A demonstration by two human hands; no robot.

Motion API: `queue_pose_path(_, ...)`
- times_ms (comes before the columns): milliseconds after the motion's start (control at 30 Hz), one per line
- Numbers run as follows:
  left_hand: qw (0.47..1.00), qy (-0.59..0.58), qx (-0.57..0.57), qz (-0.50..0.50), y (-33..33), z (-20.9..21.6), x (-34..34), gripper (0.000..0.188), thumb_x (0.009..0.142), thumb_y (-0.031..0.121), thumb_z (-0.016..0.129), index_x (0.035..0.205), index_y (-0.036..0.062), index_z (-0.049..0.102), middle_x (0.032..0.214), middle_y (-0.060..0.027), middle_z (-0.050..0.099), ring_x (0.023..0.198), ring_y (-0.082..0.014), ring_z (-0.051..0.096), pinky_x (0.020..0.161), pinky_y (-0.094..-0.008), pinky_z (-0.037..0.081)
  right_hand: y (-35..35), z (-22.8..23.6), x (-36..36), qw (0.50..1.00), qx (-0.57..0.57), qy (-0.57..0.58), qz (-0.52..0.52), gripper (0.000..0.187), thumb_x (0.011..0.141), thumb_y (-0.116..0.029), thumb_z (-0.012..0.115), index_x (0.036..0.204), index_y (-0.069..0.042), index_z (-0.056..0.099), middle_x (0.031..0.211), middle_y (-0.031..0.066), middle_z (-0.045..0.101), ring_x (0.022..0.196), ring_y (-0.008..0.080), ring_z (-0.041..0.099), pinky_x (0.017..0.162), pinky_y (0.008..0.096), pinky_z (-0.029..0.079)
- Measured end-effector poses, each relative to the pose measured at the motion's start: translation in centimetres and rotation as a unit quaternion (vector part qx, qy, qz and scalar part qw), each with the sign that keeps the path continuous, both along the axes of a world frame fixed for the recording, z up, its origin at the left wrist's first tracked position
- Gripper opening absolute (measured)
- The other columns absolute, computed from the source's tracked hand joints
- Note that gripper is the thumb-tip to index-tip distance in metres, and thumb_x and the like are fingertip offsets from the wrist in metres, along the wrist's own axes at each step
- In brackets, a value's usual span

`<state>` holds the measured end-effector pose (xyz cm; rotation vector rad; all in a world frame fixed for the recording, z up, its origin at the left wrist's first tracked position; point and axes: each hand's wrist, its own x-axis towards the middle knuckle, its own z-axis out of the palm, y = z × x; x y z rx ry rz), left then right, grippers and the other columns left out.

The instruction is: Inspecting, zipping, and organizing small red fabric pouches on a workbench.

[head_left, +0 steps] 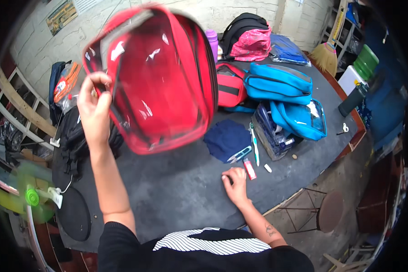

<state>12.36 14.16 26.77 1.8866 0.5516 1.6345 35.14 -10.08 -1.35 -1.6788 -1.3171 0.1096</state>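
Note:
My left hand (95, 106) is closed on the edge of a red backpack (163, 86) with a see-through front panel, lifted above the table and tilted. Parts of the backpack are smeared by motion. My right hand (235, 185) rests on the dark tabletop with its fingers curled in and nothing visible in them. Just beyond it lie a small red and white packet (249, 169), a pair of thread snips (239, 155), a slim white and teal toothbrush-shaped tool (255, 144) and a white chalk-like piece (268, 168). Folded navy cloth (226, 138) lies behind the snips.
Blue bags (279, 86) are stacked at the right beside a smaller red bag (231, 86). A black and pink backpack (248, 38) and a purple bottle (211, 43) stand at the back. Black bags (75, 136) lie left; a dark bottle (353, 99) stands near the right edge.

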Motion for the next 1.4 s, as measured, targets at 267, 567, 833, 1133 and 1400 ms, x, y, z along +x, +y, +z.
queue_pose_path(267,0.914,0.379,-0.111,-0.091,-7.7,-12.3,-3.7,0.030,0.069,-0.011,0.046,0.092,0.0011,0.062,0.089,-0.0077,0.057,0.084,-0.0173,0.055,0.077,-0.0277,0.044,1.6,2.4,-0.8,0.935,-0.019,0.338,0.101,0.040,0.096,-0.028,0.056,0.128,-0.004,0.052,0.114,0.0064,0.056,0.105,0.0156,0.053,0.095,0.0303,0.041)
queue_pose_path(567,0.937,0.169,-0.211,-0.221,-9.8,-11.9,-3.0,0.057,0.084,-0.003,0.056,0.140,0.0077,0.046,0.123,-0.0097,0.057,0.117,-0.0195,0.052,0.102,-0.0305,0.037,3.1,5.2,-3.3,0.886,-0.064,0.426,0.170,0.051,0.083,-0.018,0.074,0.125,-0.002,0.050,0.097,0.0052,0.061,0.098,0.0144,0.061,0.086,0.0308,0.048)
queue_pose_path(833,0.885,0.226,-0.380,-0.144,-7.5,-19.4,-8.2,0.045,0.100,0.028,0.052,0.133,-0.0022,0.051,0.120,-0.0148,0.063,0.117,-0.0203,0.055,0.102,-0.0325,0.040,4.4,2.7,-0.2,0.717,0.057,0.672,0.177,0.025,0.093,-0.011,0.060,0.116,-0.002,0.054,0.091,0.0088,0.064,0.083,0.0215,0.065,0.079,0.0361,0.054)
queue_pose_path(1133,0.803,0.171,-0.533,-0.206,-8.1,-21.4,-6.8,0.022,0.095,0.026,0.061,0.098,0.0040,0.062,0.078,0.0010,0.060,0.072,-0.0079,0.055,0.069,-0.0242,0.045,5.0,3.3,0.1,0.720,0.038,0.659,0.212,0.033,0.097,-0.019,0.057,0.124,-0.002,0.051,0.090,0.0132,0.065,0.084,0.0242,0.066,0.075,0.0364,0.056)
queue_pose_path(1400,0.444,-0.306,-0.761,-0.360,-8.3,-21.5,-5.9,0.024,0.094,0.017,0.052,0.102,-0.0058,0.053,0.087,-0.0106,0.053,0.079,-0.0203,0.052,0.075,-0.0334,0.047,5.3,3.6,1.1,0.667,0.024,0.727,0.161,0.034,0.099,-0.020,0.051,0.128,-0.007,0.039,0.107,0.0192,0.062,0.094,0.0354,0.066,0.084,0.0522,0.056)
